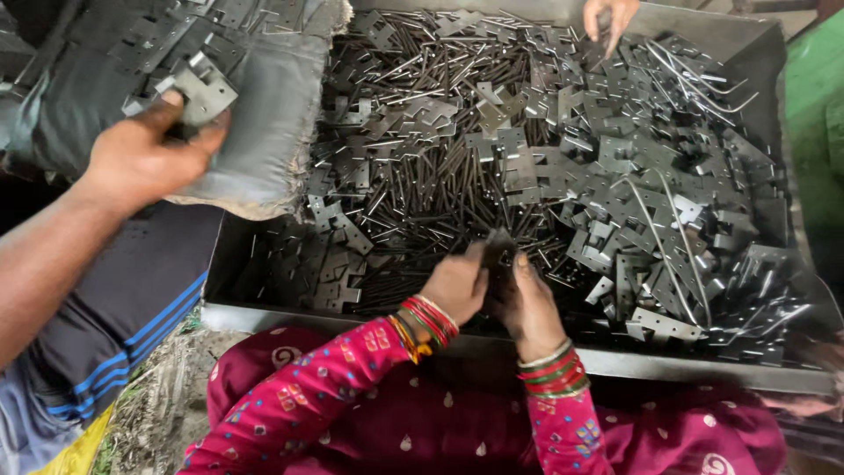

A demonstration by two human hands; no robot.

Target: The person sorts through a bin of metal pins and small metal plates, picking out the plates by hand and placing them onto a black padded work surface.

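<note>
My left hand (453,286) and my right hand (527,303), both in pink sleeves with bangles, meet at the near edge of a metal tray (668,362). Together they pinch a small dark metal hinge piece (498,249) between their fingers, just above the heap. The tray is filled with several flat hinge plates (615,141) and thin metal pins (413,97) piled loosely.
At the left another person's hand (145,158) grips a hinge plate (204,92) over a grey sack (272,114) full of plates. A third hand (607,18) reaches into the tray's far edge. Long bent wires (694,75) lie at the far right.
</note>
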